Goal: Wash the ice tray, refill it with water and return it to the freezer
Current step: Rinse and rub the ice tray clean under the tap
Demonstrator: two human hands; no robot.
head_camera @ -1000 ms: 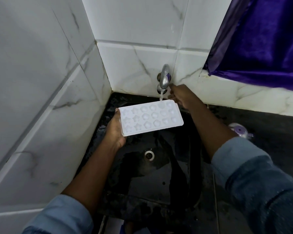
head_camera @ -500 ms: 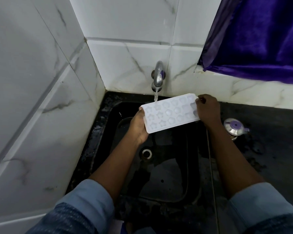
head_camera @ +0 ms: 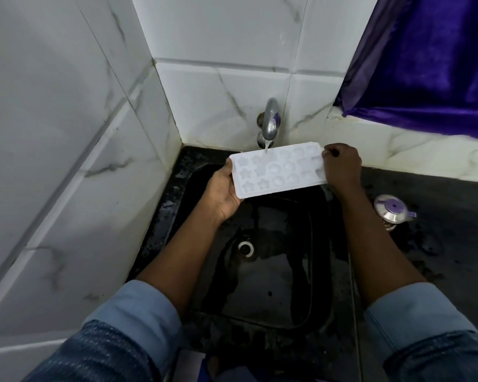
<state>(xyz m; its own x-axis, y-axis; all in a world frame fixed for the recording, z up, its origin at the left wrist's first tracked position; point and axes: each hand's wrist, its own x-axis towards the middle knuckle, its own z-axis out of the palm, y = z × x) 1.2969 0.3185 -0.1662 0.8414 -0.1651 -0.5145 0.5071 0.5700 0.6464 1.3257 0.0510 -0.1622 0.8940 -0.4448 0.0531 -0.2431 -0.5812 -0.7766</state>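
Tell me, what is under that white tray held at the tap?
Below the ice tray lies the wet black sink, its drain nearer the person. The left hand holds one end, its fingers hidden beneath the tray, as is the sink's back part.

A home kitchen corner — black sink (head_camera: 319,260), wall tap (head_camera: 270,122), marble-look tiles (head_camera: 224,103).

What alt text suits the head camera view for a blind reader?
Two hands hold a white ice tray under a running tap above a black sink, the left hand at its left end, the right hand at its right. A purple-knobbed steel lid sits on the counter.
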